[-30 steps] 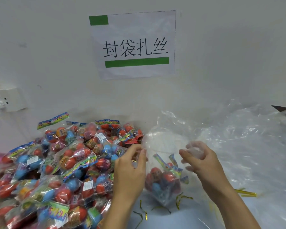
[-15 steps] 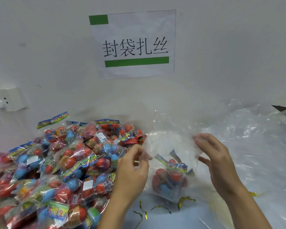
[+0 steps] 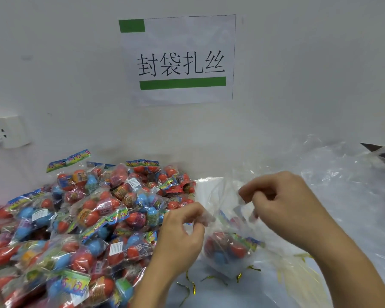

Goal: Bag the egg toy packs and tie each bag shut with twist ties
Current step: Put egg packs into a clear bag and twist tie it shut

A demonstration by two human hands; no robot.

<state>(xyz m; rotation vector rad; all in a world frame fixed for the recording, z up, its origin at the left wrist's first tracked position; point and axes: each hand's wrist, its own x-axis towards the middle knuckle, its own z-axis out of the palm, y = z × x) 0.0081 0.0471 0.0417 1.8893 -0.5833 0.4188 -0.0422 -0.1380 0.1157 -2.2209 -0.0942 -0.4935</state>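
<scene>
Pile of egg packs (image 3: 80,230) runs off the frame at nine and six o'clock. Socket (image 3: 7,130) clipped at nine. Bag (image 3: 227,247) rim blurred behind the hands' fingertips (image 3: 245,194).

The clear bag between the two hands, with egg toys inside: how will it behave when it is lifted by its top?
The clear bag probably stays floppy: its film is crumpled where the left hand and right hand pinch it. The egg toys sit at the bottom, so it likely hangs bottom-heavy and may swing. The glossy film looks somewhat slippery.
</scene>
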